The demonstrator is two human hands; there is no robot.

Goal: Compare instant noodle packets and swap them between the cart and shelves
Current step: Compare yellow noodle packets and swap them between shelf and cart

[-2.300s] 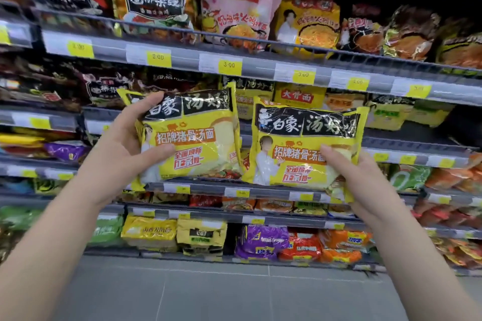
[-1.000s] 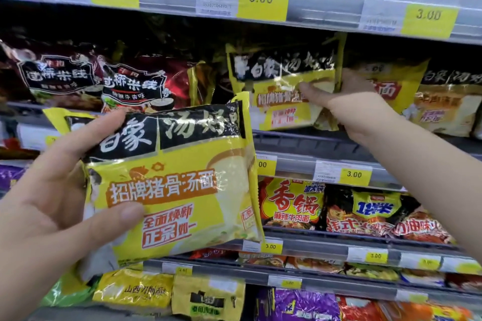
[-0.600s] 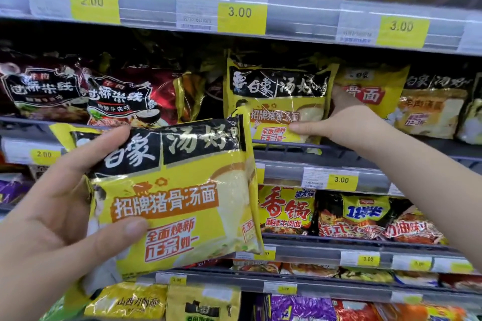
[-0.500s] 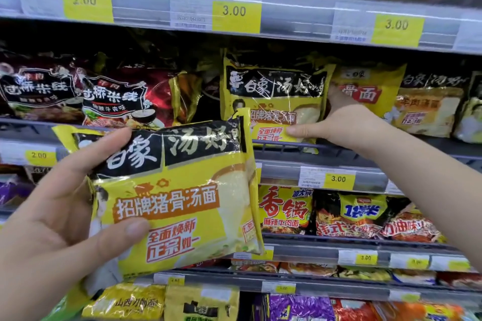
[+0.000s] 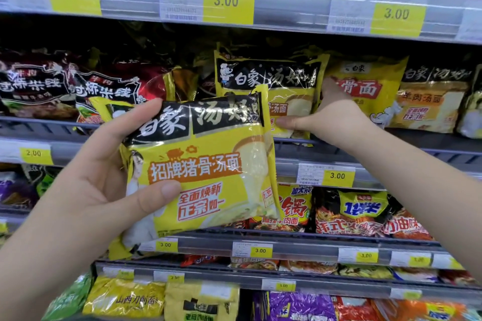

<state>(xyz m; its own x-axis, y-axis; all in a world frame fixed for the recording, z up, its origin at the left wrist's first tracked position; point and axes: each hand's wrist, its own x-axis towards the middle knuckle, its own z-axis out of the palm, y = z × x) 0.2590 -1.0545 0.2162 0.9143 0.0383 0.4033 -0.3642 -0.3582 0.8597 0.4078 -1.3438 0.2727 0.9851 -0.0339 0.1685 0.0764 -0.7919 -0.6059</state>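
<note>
My left hand [image 5: 86,190] grips the near packet [image 5: 208,169], a yellow pork-bone noodle pack with a black band. The thumb presses its front and the forefinger lies over its top-left corner, and I hold it up close in front of the shelves. Farther off to the right, my right hand [image 5: 331,117] pinches the shelf packet [image 5: 268,81], of the same design, at its lower right corner, thumb across the front and fingers tucked behind. That pack stands upright on the middle shelf [image 5: 391,150] behind the wire rail, just left of another yellow pack [image 5: 365,86]. I judge this to be the swap step, though I cannot tell whether the far pack is being seated or taken. The next move needs a clean release, or a lift clear of the rail without dragging the neighbours. The cart is out of view.
</note>
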